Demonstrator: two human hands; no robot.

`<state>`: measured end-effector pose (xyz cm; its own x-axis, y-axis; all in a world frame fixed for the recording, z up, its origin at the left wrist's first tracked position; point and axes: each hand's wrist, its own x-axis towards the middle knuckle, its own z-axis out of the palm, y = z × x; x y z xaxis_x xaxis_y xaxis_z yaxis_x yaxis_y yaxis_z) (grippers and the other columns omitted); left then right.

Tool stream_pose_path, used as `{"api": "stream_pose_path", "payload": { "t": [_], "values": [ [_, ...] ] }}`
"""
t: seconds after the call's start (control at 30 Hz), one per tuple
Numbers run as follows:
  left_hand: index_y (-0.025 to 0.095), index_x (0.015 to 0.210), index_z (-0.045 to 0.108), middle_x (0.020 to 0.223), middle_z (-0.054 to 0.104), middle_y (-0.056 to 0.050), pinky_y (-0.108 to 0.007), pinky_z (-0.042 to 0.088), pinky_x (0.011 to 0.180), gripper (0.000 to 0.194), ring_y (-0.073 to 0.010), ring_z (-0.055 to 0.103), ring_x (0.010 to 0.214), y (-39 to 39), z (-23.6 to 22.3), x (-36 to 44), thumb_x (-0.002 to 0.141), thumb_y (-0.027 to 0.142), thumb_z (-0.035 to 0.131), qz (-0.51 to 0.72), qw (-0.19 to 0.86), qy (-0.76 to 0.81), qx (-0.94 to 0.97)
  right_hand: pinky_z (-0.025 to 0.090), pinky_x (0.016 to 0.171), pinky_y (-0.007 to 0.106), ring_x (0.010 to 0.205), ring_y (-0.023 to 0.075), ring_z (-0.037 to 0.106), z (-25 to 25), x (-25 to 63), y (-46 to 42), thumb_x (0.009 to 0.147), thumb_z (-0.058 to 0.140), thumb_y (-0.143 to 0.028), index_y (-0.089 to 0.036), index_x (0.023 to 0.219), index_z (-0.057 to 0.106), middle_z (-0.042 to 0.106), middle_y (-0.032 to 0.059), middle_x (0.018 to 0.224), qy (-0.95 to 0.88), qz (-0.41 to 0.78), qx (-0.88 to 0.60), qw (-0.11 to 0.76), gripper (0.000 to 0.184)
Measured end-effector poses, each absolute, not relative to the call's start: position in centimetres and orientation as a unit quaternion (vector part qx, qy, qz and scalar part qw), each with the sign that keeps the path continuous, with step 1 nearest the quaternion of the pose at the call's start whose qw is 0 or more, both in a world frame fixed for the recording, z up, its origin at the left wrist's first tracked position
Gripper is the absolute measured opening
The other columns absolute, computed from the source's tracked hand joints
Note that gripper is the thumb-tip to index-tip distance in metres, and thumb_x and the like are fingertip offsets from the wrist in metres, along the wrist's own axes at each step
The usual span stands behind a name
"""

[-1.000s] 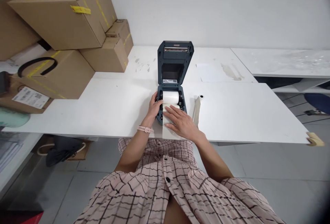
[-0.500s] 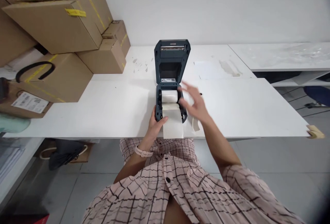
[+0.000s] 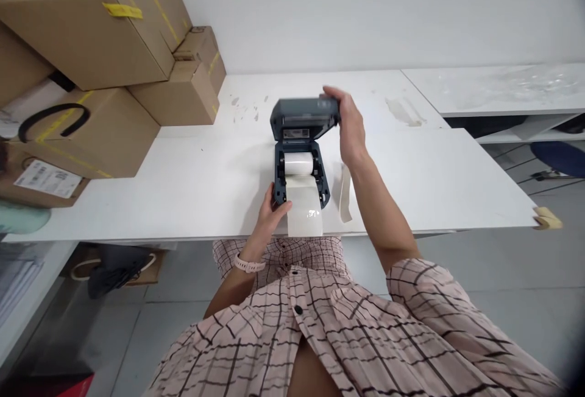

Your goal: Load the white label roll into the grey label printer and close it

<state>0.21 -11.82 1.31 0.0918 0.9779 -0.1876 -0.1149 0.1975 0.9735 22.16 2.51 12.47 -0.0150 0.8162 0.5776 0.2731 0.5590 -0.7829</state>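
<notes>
A dark blue-grey label printer sits on the white table with its lid tilted partway down. Inside lies a white label roll, and a label strip runs from it over the front to the table's edge. My right hand grips the right side of the lid near its top corner. Round the lower left corner of the printer body my left hand is closed, its thumb by the strip's edge. Right of the printer lies a curled strip of backing paper, its upper end partly behind my right forearm.
Cardboard boxes are stacked at the left, with a black hoop on one. A mint-green object sits at the far left. The table's front edge runs close to my body, with a beige corner guard at right.
My right hand has left the label strip, moved up and taken hold of the lid, which has swung partway down. My left hand has slid down to the printer's front left corner.
</notes>
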Motion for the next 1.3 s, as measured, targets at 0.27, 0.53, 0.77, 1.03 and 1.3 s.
{"api": "stream_pose_path", "payload": {
  "t": [0.27,0.53,0.77,1.03,1.3],
  "values": [
    [0.039,0.165,0.027,0.18,0.016,0.0,-0.049,0.025,0.134,0.085,-0.0302,0.013,0.167,-11.0,3.2,-0.4,0.093,0.069,0.059,0.507,0.523,0.532,0.432,0.032,0.13,0.059,0.151,0.0258,0.047,3.3,20.0,-9.1,0.101,0.062,-0.05,-0.041,0.122,0.073,0.065,-0.0035,0.146,-0.598,0.272,-0.455,0.602,0.025],
    [0.029,0.159,0.043,0.164,0.049,-0.01,-0.052,0.048,0.12,0.078,-0.0359,0.048,0.15,-10.0,3.4,1.5,0.091,0.056,0.07,0.504,0.591,0.459,0.431,0.038,0.128,0.058,0.152,0.0328,0.047,1.3,19.9,-8.8,0.076,0.082,-0.062,-0.036,0.162,0.033,0.044,0.0066,0.167,-0.371,0.569,-0.47,0.564,0.102],
    [0.025,0.153,0.049,0.159,0.055,-0.012,-0.05,0.05,0.117,0.077,-0.0358,0.052,0.146,-9.4,2.6,1.1,0.088,0.058,0.073,0.52,0.548,0.465,0.462,0.039,0.127,0.058,0.149,0.033,0.05,0.3,19.9,-9.2,0.08,0.078,-0.065,-0.036,0.163,0.033,0.048,0.0076,0.164,-0.396,0.539,-0.487,0.561,0.099],
    [0.024,0.13,0.059,0.133,0.065,-0.011,-0.041,0.051,0.102,0.064,-0.0261,0.062,0.119,-14.0,1.2,1.5,0.082,0.064,0.075,0.511,0.334,0.65,0.452,0.042,0.124,0.056,0.147,0.0328,0.052,-0.6,20.2,-8.5,0.079,0.072,-0.075,-0.031,0.162,0.033,0.049,0.0116,0.164,-0.44,0.502,-0.5,0.553,0.102],
    [0.02,0.076,0.066,0.067,0.059,0.002,-0.029,0.044,0.067,0.047,-0.0152,0.053,0.068,-16.0,1.8,2.6,0.074,0.064,0.079,0.425,0.615,0.532,0.397,0.038,0.127,0.058,0.149,0.0332,0.05,-0.8,19.9,-8.3,0.074,0.076,-0.075,-0.029,0.159,0.04,0.048,0.012,0.165,-0.413,0.505,-0.495,0.574,0.103]
  ]
}}
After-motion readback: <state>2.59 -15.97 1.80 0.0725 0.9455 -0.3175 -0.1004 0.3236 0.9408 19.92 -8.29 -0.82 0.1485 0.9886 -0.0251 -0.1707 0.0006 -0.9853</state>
